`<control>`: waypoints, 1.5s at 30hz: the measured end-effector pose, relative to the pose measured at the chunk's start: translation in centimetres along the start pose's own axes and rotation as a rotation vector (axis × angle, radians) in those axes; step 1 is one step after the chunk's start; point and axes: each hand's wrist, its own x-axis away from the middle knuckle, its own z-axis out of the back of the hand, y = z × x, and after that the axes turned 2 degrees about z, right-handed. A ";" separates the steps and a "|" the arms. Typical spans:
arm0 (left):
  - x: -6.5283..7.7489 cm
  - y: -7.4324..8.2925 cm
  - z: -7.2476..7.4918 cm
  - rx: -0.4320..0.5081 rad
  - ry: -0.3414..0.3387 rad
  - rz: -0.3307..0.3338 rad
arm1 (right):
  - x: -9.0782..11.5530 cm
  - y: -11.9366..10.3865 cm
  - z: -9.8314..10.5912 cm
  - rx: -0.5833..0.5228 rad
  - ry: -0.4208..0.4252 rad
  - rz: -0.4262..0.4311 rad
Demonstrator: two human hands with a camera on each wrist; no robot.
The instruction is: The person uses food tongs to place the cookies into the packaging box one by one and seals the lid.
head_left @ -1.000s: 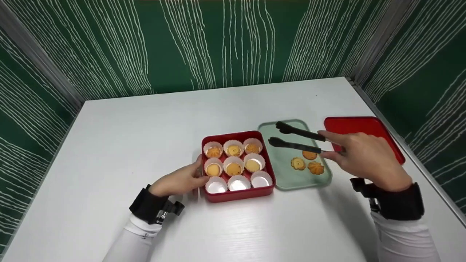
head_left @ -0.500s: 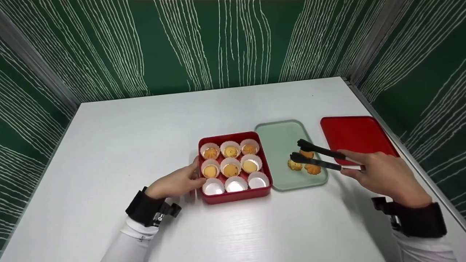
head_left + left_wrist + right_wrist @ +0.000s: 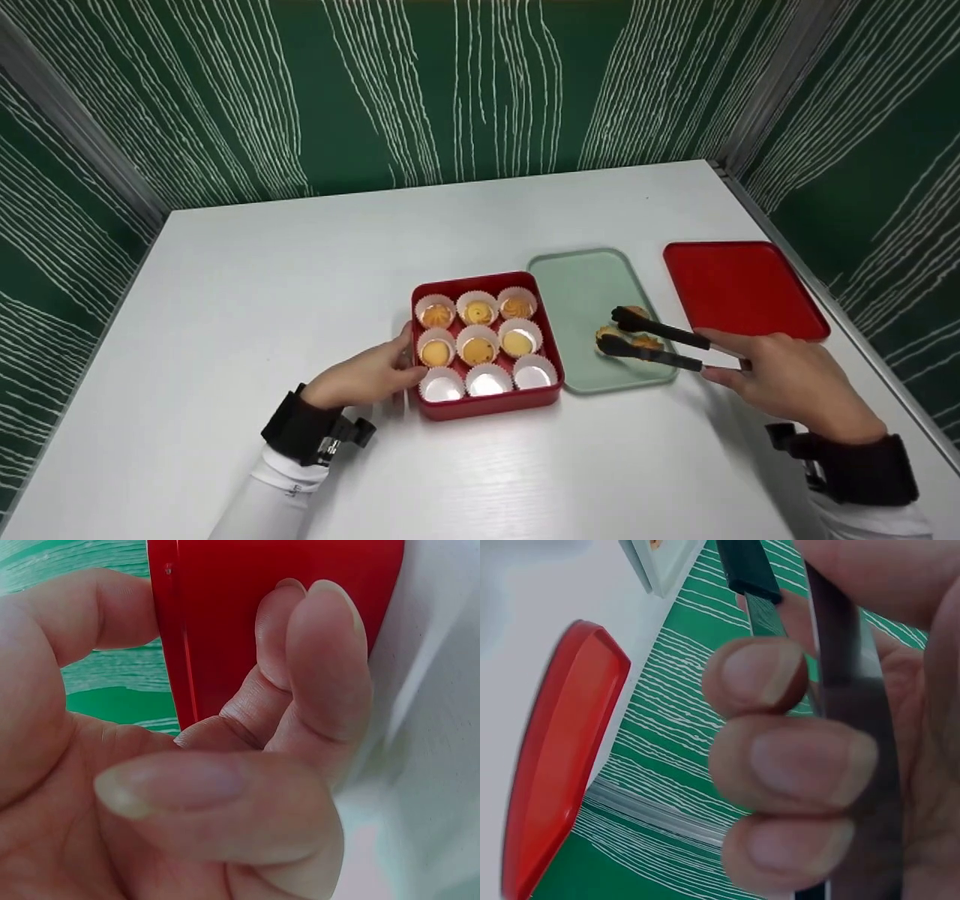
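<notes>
My left hand (image 3: 367,375) holds the left wall of a square red box (image 3: 487,406), its thumb at the rim and fingers curled against the outside. White paper cups stand inside in three rows. Cookies fill the back and middle rows, while the front cups, such as this paper cup (image 3: 490,381), show bare bottoms. With my right hand (image 3: 795,386) I grip black-tipped tongs (image 3: 664,330). Their spread tips reach low over the pale green tray (image 3: 585,277), around a ruffled cookie (image 3: 606,331). Another ridged cookie (image 3: 646,342) and a round cookie (image 3: 637,310) lie beside it, partly covered by the tongs.
A red rimmed tray (image 3: 742,289) lies to the right of the green one, near the right edge of the white table (image 3: 285,285). Green panels with white streaks (image 3: 480,90) enclose the table at the back and sides.
My right hand has carried the tongs right and toward me, then down over the cookies on the green tray. The left hand keeps its place on the red box.
</notes>
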 end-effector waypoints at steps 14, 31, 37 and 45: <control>0.2 0.3 -0.1 0.011 0.007 -0.002 | 0.0 -0.3 -0.3 -0.028 -0.031 -0.029; 0.1 0.1 -0.1 0.065 -0.024 -0.017 | -2.2 -0.8 -0.3 0.020 0.013 -0.029; -0.1 -0.1 -0.1 0.067 -0.027 -0.020 | -5.6 -1.4 0.3 0.002 -0.048 -0.062; -0.2 0.0 -0.2 0.064 -0.025 -0.020 | -8.6 -2.5 0.5 0.015 -0.053 -0.053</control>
